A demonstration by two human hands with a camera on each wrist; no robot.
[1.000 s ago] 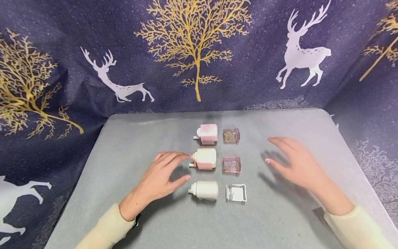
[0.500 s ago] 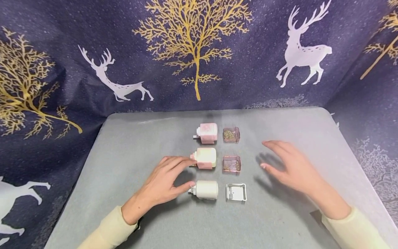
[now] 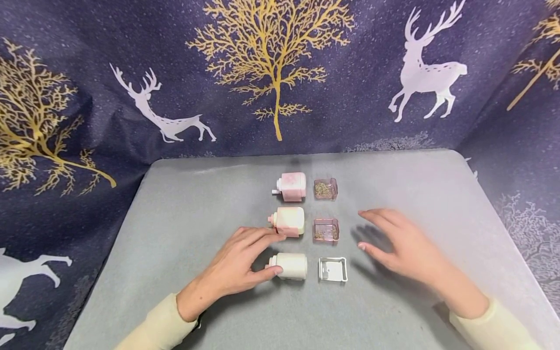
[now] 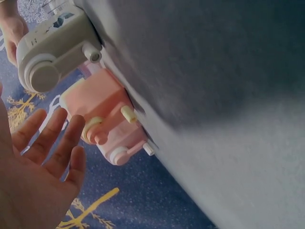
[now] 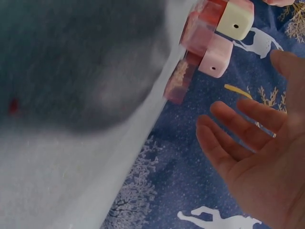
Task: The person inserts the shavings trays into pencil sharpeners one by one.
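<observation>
so the white pencil sharpener (image 3: 293, 267) sat on the gray table (image 3: 210, 182), between my hands, with the white tray (image 3: 333, 269) just beside it. my left hand (image 3: 238, 262) had its fingers loosely spread, gripping nothing. the thumb overlapped the sharpener's crank end in the head view, couldn't tell if it touched. my right hand (image 3: 407, 248) was spread too, holding nothing, well apart from it. looked like hard plastic, so probably light, stiff, kinda slick. body sides seemed the best hold, since the crank (image 4: 70, 61) would likely turn.
</observation>
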